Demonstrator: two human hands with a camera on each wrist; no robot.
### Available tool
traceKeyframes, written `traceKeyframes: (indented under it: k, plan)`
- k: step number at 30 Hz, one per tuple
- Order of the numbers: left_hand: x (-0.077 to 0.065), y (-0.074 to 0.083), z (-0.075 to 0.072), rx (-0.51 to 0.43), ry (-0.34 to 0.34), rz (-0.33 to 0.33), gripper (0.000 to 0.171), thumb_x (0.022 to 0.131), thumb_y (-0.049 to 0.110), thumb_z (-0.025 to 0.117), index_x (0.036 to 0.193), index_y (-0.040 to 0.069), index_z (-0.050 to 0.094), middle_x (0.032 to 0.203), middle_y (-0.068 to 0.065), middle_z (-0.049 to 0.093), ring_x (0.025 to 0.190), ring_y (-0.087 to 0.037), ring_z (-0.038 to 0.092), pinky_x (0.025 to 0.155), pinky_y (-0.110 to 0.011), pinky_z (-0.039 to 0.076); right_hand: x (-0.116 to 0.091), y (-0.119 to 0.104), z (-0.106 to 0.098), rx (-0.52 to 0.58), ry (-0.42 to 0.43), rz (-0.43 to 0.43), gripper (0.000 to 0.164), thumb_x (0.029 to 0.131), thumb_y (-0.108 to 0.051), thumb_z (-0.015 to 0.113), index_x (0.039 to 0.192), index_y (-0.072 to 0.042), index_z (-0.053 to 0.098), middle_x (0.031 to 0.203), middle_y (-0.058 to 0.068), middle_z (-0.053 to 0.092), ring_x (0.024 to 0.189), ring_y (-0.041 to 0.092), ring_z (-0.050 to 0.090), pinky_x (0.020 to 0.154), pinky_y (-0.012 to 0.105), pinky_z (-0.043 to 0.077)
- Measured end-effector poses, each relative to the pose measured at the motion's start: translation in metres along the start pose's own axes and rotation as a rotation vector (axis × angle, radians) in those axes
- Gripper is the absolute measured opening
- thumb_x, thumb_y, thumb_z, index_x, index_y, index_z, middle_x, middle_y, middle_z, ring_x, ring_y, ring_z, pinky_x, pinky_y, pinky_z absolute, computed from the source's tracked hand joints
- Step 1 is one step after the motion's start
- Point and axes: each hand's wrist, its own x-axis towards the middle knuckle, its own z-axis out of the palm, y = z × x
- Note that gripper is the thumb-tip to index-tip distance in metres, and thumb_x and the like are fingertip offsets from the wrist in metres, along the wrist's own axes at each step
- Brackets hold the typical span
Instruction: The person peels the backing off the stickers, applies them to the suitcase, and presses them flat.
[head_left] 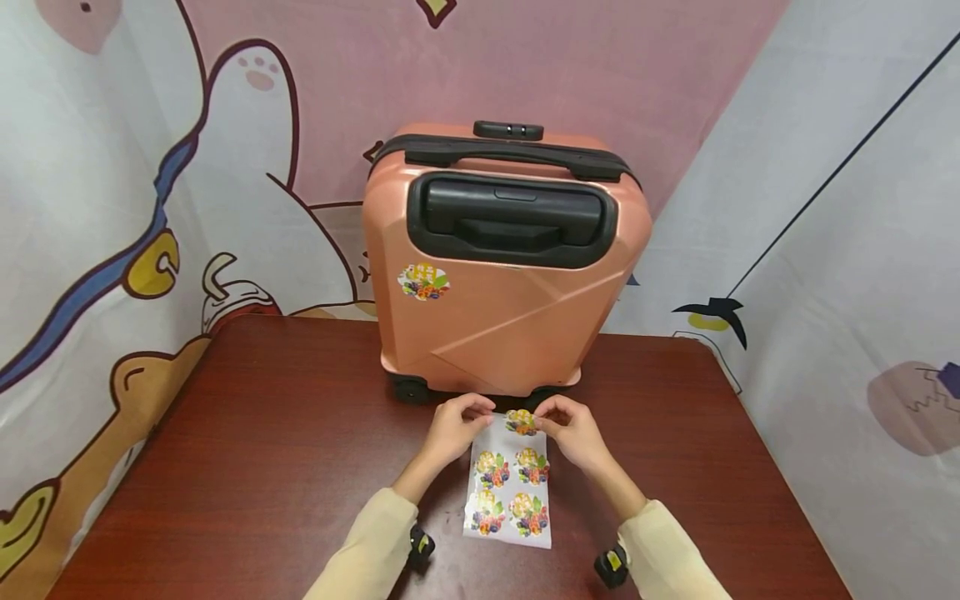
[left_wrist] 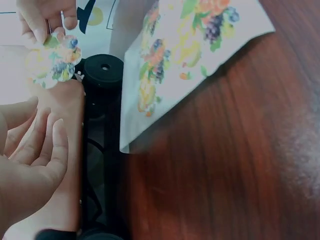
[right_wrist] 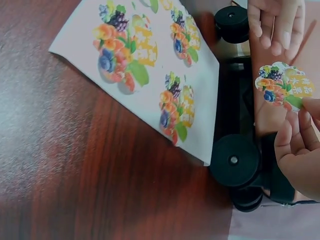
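Note:
In the head view my right hand (head_left: 572, 432) pinches a loose fruit sticker (head_left: 521, 422) by its right edge, above the far end of a white sticker sheet (head_left: 492, 435). The right wrist view shows this sticker (right_wrist: 285, 85) between thumb and fingertips, its printed face visible. My left hand (head_left: 453, 430) is at the sheet's far left corner. Its fingers are loosely bent and hold nothing in the left wrist view, a small gap from the sticker (left_wrist: 55, 60). Several fruit stickers (head_left: 531, 514) remain on the sheet.
An orange suitcase (head_left: 510, 321) stands upright just beyond the hands, black handle on top. One fruit sticker (head_left: 423, 282) is on its front, upper left. Its black wheels (head_left: 411, 390) rest on the brown wooden table (head_left: 285, 467). A printed cloth (head_left: 570, 75) hangs behind.

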Motion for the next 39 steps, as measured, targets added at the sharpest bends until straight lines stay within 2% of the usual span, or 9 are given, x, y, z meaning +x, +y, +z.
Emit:
traceKeyframes:
  k: [6,11,16,22,31,36,39]
  plan:
    - [0.001,0.009,0.0,0.016,-0.003,0.014,0.009,0.082,0.005,0.069,0.09,0.002,0.068,0.08,-0.006,0.067,0.073,-0.018,0.062,0.067,-0.024,0.05,0.003,-0.013,0.004,0.009,-0.024,0.001,0.005,0.081,0.011,0.062,0.083,0.008,0.06,0.075,0.018,0.06,0.065,0.019,0.056,0.057,0.026,0.045]
    - [0.002,0.014,-0.002,0.023,0.019,0.007,0.005,0.082,0.005,0.069,0.086,0.003,0.067,0.076,-0.004,0.066,0.069,-0.015,0.06,0.065,-0.023,0.049,0.002,-0.03,0.006,0.015,-0.026,-0.002,0.004,0.08,0.014,0.06,0.083,0.012,0.057,0.07,0.02,0.056,0.06,0.015,0.051,0.054,0.022,0.041]
    - [0.004,0.017,-0.004,0.015,0.029,0.009,0.004,0.081,0.006,0.07,0.083,0.004,0.067,0.074,-0.003,0.064,0.067,-0.013,0.059,0.064,-0.023,0.049,0.007,-0.027,0.007,0.045,-0.033,-0.03,0.005,0.08,0.014,0.06,0.083,0.012,0.057,0.07,0.021,0.056,0.059,0.011,0.051,0.054,0.021,0.041]
    - [0.007,0.024,-0.009,0.002,0.042,0.019,0.004,0.081,0.005,0.069,0.08,0.003,0.066,0.072,-0.003,0.063,0.066,-0.013,0.059,0.063,-0.022,0.049,0.017,-0.018,0.007,0.062,-0.006,-0.032,0.006,0.08,0.009,0.064,0.086,0.007,0.061,0.073,0.014,0.059,0.062,0.012,0.055,0.056,0.024,0.047]
    - [0.015,0.037,-0.023,-0.016,0.063,0.037,0.004,0.082,0.003,0.068,0.079,0.004,0.065,0.07,-0.004,0.062,0.065,-0.013,0.058,0.063,-0.024,0.049,0.022,-0.028,0.01,0.071,0.009,-0.057,0.01,0.079,0.007,0.067,0.086,0.007,0.059,0.073,0.012,0.059,0.063,0.01,0.055,0.057,0.023,0.047]
    - [0.019,0.047,-0.03,-0.009,0.095,0.045,0.004,0.081,0.003,0.068,0.079,0.004,0.065,0.071,-0.003,0.062,0.068,-0.013,0.059,0.067,-0.026,0.051,0.024,-0.038,0.012,0.056,0.01,-0.06,0.012,0.079,0.005,0.068,0.086,0.006,0.059,0.073,0.013,0.059,0.064,0.011,0.056,0.057,0.023,0.046]
    - [0.022,0.053,-0.034,-0.002,0.123,0.035,0.004,0.081,0.004,0.069,0.078,0.004,0.065,0.07,-0.002,0.062,0.068,-0.013,0.058,0.067,-0.026,0.05,0.027,-0.046,0.013,0.037,0.025,-0.093,0.011,0.079,0.006,0.068,0.086,0.006,0.059,0.073,0.011,0.06,0.063,0.01,0.056,0.056,0.021,0.045]
